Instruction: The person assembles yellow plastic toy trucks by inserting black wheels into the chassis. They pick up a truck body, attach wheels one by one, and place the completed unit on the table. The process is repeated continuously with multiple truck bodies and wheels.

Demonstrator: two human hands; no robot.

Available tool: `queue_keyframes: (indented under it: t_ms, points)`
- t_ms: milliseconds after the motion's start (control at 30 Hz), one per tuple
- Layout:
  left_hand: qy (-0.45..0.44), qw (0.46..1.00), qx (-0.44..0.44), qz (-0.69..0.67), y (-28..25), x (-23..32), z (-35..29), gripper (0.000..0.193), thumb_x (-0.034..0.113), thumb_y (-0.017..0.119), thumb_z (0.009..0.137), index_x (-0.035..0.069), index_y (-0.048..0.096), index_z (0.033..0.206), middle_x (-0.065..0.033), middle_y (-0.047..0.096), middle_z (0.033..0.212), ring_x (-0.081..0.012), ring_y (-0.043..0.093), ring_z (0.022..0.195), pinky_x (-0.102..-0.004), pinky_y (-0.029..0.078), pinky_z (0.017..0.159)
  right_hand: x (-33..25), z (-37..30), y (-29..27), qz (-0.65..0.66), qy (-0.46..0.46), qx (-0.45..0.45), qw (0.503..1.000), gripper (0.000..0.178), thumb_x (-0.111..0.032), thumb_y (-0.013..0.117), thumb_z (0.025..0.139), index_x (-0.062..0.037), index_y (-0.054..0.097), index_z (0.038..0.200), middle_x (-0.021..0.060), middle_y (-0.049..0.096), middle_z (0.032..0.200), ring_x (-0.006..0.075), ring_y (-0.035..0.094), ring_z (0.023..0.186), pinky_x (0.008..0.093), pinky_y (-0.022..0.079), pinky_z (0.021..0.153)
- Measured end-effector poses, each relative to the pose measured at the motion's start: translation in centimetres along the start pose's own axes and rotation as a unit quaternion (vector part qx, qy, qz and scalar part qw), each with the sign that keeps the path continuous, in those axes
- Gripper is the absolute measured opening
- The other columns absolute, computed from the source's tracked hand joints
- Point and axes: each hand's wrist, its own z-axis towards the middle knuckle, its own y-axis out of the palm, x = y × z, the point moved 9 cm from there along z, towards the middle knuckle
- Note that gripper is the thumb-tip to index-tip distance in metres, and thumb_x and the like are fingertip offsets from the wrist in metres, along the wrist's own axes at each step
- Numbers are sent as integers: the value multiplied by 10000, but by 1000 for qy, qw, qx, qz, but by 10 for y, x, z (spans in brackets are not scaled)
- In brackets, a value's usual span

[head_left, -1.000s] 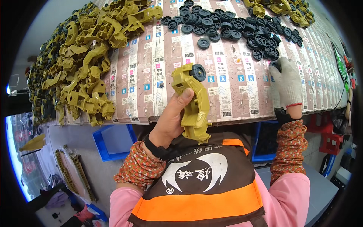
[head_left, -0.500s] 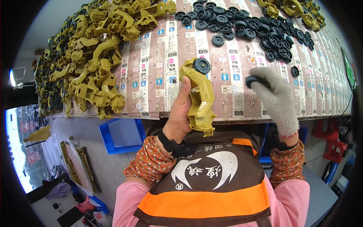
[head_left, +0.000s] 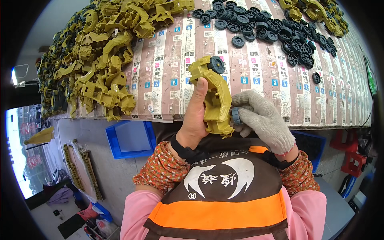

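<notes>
My bare left hand [head_left: 195,110] grips an olive-yellow plastic toy car body [head_left: 218,94] by its side, near the front edge of the table. One black wheel [head_left: 217,65] sits on the far end of that body. A second dark wheel [head_left: 236,116] is pinched in my gloved right hand [head_left: 260,120], right beside the near end of the body. Whether this wheel touches the axle there, I cannot tell. The fingertips of my left hand are hidden behind the car body.
A big heap of yellow car bodies [head_left: 108,52] covers the table's left side. Loose black wheels [head_left: 276,28] lie at the back, with more bodies [head_left: 316,12] at the far right. Below the table edge are a blue bin [head_left: 132,140] and a red stool-like object [head_left: 352,160].
My right hand has come left and toward me, bringing the wheel from over the table to the near end of the car body. My left hand has barely shifted.
</notes>
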Motion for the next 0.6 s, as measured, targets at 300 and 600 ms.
queue_keyframes:
  t_ms: [300,600]
  points:
    - [36,998,14,46,-2,7,-1,627,626,662,1010,118,545,1357,-14,643,1134,-113,679,985,-301,606,833,12,3,3,73,-49,-5,996,414,-108,603,1051,28,561,1440,127,693,1238,144,700,963,291,608,787]
    - [75,996,24,52,-1,11,0,602,562,709,1007,126,525,1380,-12,634,1144,-112,672,995,-303,610,836,9,-2,4,80,-23,-20,996,453,-151,596,1056,47,553,1461,131,696,1234,152,692,929,296,587,826]
